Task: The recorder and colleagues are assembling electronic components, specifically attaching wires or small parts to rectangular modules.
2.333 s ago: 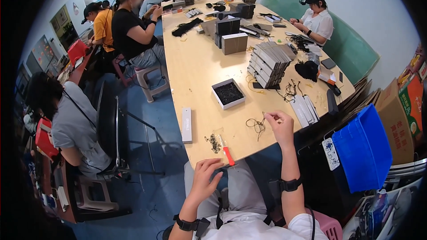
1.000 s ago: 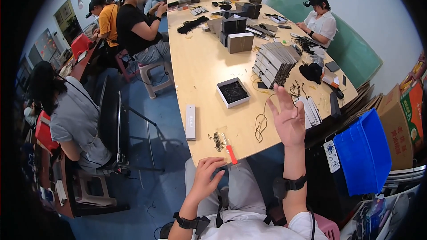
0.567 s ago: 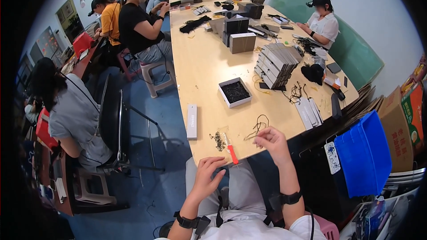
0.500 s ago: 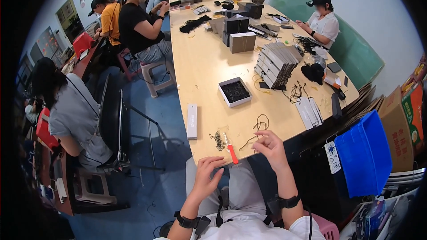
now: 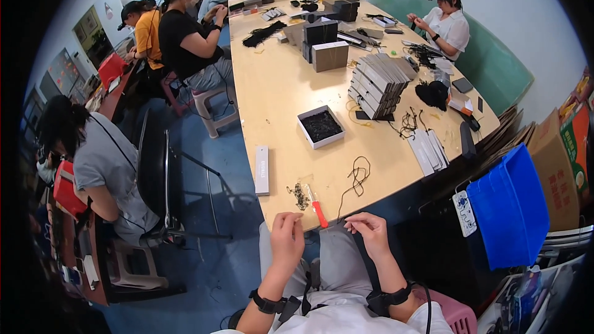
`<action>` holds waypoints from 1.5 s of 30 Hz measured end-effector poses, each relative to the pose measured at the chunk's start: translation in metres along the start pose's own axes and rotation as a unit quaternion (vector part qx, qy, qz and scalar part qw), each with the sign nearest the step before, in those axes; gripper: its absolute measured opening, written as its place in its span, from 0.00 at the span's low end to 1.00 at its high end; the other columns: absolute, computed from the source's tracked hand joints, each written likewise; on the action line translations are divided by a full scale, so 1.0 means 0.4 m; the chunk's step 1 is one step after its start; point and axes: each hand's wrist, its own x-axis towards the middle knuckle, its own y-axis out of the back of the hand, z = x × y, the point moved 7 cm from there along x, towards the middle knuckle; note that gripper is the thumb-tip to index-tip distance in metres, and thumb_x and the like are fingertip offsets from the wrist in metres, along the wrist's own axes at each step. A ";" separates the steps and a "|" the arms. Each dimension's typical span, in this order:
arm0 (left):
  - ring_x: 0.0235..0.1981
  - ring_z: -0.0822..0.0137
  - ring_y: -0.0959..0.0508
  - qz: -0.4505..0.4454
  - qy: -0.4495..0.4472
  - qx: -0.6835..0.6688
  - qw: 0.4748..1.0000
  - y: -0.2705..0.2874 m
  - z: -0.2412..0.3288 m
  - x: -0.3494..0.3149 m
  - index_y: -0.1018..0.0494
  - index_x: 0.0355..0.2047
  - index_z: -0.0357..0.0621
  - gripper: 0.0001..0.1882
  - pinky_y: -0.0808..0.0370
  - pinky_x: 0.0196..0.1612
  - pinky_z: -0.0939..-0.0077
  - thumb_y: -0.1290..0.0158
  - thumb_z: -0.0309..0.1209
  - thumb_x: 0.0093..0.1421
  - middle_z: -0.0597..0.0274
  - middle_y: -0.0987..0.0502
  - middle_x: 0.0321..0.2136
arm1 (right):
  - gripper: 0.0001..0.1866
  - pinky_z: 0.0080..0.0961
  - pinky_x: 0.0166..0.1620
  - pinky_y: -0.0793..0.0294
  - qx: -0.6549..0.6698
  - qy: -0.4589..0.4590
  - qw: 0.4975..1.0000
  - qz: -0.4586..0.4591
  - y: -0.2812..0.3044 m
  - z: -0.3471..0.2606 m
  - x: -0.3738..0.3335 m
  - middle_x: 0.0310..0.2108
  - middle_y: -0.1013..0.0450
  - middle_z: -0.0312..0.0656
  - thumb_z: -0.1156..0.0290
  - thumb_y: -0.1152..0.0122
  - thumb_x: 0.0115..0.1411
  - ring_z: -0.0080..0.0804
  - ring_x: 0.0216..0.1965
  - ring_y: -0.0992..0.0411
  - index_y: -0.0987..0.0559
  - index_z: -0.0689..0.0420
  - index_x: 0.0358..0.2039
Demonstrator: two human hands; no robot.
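Note:
My left hand [image 5: 288,238] hovers at the table's near edge, its fingers drawn together. Whatever lies between its fingertips is too small to make out. To its right, my right hand [image 5: 369,235] has thumb and fingers in a pinch, contents unclear. A dark thin cord [image 5: 356,179] lies looped on the table, one end trailing to the edge beside my right fingertips; whether they touch it I cannot tell. Between the hands rests a small red-handled tool [image 5: 318,213] with a pale end. A little heap of short dark cord pieces [image 5: 298,196] lies to its left.
A white box of black bits [image 5: 321,127] stands mid-table, a narrow grey box [image 5: 262,170] at the left edge. Stacked grey boxes [image 5: 377,86] and flat grey pieces with cords [image 5: 427,151] lie right. A blue bin [image 5: 507,210] stands beside the table. Co-workers sit around.
My right hand has come down and toward me, away from the cord's loops, and its fingers have closed into a pinch. My left hand's spread fingers have drawn together.

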 end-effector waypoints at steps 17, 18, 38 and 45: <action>0.30 0.55 0.23 -0.066 0.051 0.081 0.993 -0.006 -0.020 0.081 0.29 0.34 0.36 0.05 0.27 0.34 0.65 0.47 0.21 0.56 0.52 0.31 0.35 | 0.06 0.16 0.33 0.30 -0.025 -0.062 0.998 0.019 0.015 0.048 -0.037 0.29 0.21 0.43 0.73 0.42 0.60 0.24 0.31 0.23 0.22 0.62 0.34; 0.30 0.55 0.23 -0.075 0.054 0.080 0.993 -0.010 -0.025 0.082 0.30 0.33 0.35 0.05 0.27 0.34 0.64 0.47 0.21 0.56 0.52 0.31 0.35 | 0.06 0.16 0.33 0.30 -0.026 -0.066 0.997 0.015 0.012 0.049 -0.039 0.28 0.21 0.42 0.73 0.42 0.60 0.24 0.31 0.23 0.22 0.62 0.34; 0.24 0.72 0.22 -0.006 0.120 -0.049 0.992 0.016 -0.061 0.078 0.29 0.30 0.33 0.04 0.26 0.28 0.77 0.47 0.23 0.59 0.56 0.23 0.22 | 0.02 0.10 0.33 0.35 -0.023 0.103 0.993 0.057 -0.016 -0.026 -0.063 0.34 0.27 0.39 0.80 0.39 0.56 0.16 0.31 0.32 0.21 0.64 0.31; 0.23 0.77 0.23 0.008 0.158 -0.096 0.983 0.009 -0.082 0.067 0.27 0.32 0.34 0.03 0.25 0.25 0.82 0.47 0.22 0.59 0.61 0.22 0.23 | 0.02 0.10 0.27 0.38 -0.042 0.076 0.992 0.087 -0.009 -0.012 -0.068 0.28 0.26 0.35 0.80 0.41 0.57 0.13 0.25 0.33 0.21 0.62 0.31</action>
